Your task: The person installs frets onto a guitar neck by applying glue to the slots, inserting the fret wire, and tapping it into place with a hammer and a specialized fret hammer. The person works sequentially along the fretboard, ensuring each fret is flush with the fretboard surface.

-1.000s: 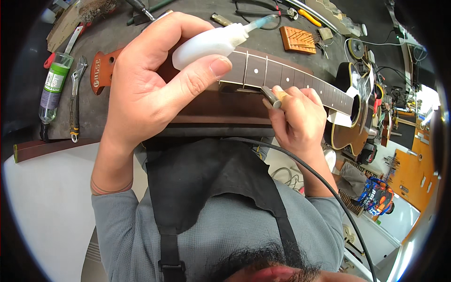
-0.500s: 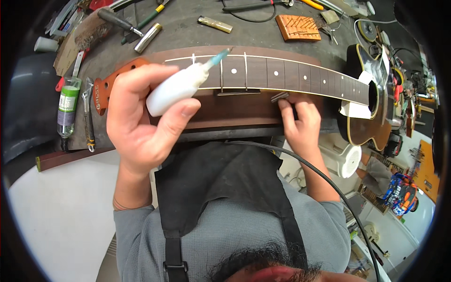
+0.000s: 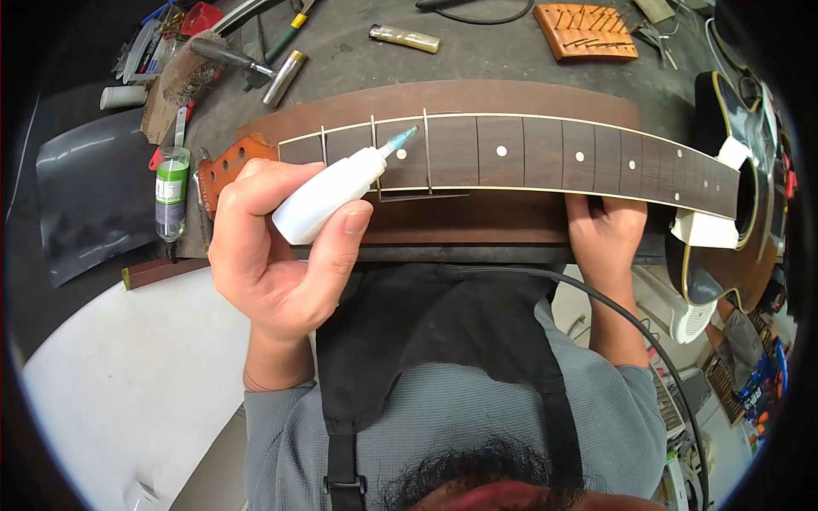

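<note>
My left hand (image 3: pixel 285 247) is closed around a white squeeze bottle (image 3: pixel 328 194), tilted so its teal nozzle points up and right over the fretboard. The guitar neck (image 3: pixel 532 153) runs left to right, with a dark fretboard, round pale inlays and light edge binding. Toward the headstock (image 3: pixel 234 166), several metal fret wires stand across the board; farther right only thin slot lines show. My right hand (image 3: pixel 609 230) reaches up under the near edge of the neck, close to the body end. Its fingertips are hidden there, and so is anything in them.
The dark guitar body (image 3: pixel 720 268) lies right, with white paper (image 3: pixel 707 230) by the neck joint. Behind are a hammer (image 3: pixel 285 77), a lighter (image 3: pixel 405 37) and a wooden block of pins (image 3: pixel 584 32). A green-labelled bottle (image 3: pixel 172 192) stands left. A black cable (image 3: pixel 613 302) crosses before me.
My right hand has moved right along the neck and under its edge; the small metal pieces at its fingers are now out of sight. The view has shifted. My left hand keeps the bottle.
</note>
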### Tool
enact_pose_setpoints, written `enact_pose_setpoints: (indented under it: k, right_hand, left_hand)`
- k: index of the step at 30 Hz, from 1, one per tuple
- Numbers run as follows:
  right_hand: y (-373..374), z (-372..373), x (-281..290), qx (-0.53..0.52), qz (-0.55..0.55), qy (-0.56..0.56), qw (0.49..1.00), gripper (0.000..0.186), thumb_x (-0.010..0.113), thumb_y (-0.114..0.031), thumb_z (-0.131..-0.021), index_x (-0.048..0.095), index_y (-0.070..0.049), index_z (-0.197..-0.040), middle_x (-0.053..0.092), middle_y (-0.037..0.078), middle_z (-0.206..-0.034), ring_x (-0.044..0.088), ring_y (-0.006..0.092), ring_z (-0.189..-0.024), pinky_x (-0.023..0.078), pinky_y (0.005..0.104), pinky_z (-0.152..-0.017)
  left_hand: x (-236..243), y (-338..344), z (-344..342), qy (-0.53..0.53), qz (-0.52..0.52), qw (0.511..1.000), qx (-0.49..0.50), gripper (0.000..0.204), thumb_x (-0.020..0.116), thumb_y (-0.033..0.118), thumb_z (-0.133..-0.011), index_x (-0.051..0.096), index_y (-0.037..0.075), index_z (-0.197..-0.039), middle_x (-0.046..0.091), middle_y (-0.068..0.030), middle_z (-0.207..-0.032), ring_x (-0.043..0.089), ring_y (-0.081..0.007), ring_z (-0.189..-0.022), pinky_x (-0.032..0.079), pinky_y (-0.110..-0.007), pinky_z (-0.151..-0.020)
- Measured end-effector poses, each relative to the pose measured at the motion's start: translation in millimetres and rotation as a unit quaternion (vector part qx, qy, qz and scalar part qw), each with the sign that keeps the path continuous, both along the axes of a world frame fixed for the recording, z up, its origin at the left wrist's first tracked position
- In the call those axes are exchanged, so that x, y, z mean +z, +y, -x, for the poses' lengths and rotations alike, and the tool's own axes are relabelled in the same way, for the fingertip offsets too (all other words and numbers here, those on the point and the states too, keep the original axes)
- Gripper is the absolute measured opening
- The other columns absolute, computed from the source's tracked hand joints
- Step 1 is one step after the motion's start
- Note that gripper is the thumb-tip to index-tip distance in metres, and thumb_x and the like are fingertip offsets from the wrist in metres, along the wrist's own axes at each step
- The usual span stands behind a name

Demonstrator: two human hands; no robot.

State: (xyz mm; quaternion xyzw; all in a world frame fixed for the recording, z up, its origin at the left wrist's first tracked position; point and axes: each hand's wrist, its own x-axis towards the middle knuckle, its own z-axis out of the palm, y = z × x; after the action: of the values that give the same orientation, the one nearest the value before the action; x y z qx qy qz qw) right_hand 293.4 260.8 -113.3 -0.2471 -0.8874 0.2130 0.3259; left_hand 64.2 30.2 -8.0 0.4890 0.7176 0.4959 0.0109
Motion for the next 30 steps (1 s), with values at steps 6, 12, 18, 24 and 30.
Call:
enact_pose_setpoints:
  k: [6,12,18,24,30]
  right_hand:
    - [-1.7,-2.8,2.2,-0.01,0.069,0.011,0.998,0.023,0.086,-0.004,-0.082,0.079,-0.003,-0.103,0.075,0.014,-0.092,0.071,0.0364,-0.078,0.055,0.0446,-0.072]
    - [0.3,-5.4,-0.8,0.006,0.074,0.01,0.997,0.023,0.087,-0.005,-0.081,0.079,-0.002,-0.103,0.075,0.012,-0.089,0.071,0.0325,-0.075,0.054,0.0404,-0.068]
    - [-1.1,-4.6,4.3,0.001,0.072,-0.002,0.997,0.024,0.087,-0.006,-0.082,0.079,-0.003,-0.104,0.075,0.013,-0.09,0.071,0.033,-0.076,0.056,0.0422,-0.07]
    - [-1.6,-6.6,3.8,-0.004,0.087,-0.021,0.996,0.025,0.088,-0.007,-0.082,0.079,-0.002,-0.105,0.076,0.014,-0.095,0.074,0.0369,-0.084,0.057,0.0438,-0.077]
    - [-0.5,-13.4,-2.4,0.0,0.115,-0.044,0.992,0.026,0.084,0.004,-0.088,0.076,0.006,-0.113,0.078,0.014,-0.107,0.074,0.0233,-0.098,0.057,0.0356,-0.09]
  left_hand:
    - [3.9,5.1,-5.2,-0.027,0.024,0.999,0.029,0.037,0.088,-0.003,-0.086,0.065,-0.006,-0.114,0.07,-0.012,-0.098,0.062,-0.0153,-0.085,0.048,-0.027,-0.075]
    - [9.2,7.4,-7.5,-0.029,0.039,0.998,0.048,0.037,0.088,-0.002,-0.086,0.065,-0.007,-0.114,0.07,-0.0118,-0.097,0.063,-0.0154,-0.084,0.048,-0.027,-0.074]
    - [17.3,9.8,-14.7,-0.027,0.075,0.995,0.063,0.032,0.084,0.008,-0.091,0.066,-0.005,-0.113,0.066,-0.0101,-0.099,0.056,-0.0159,-0.089,0.044,-0.03,-0.084]
    - [17.6,7.6,-19.7,-0.012,0.076,0.995,0.059,0.033,0.086,0.007,-0.089,0.065,-0.006,-0.112,0.066,-0.0107,-0.095,0.055,-0.0176,-0.088,0.044,-0.031,-0.083]
    - [17.4,5.6,-22.3,0.001,0.061,0.997,0.054,0.034,0.088,0.002,-0.086,0.067,-0.007,-0.111,0.067,-0.0118,-0.093,0.059,-0.0186,-0.084,0.046,-0.031,-0.077]
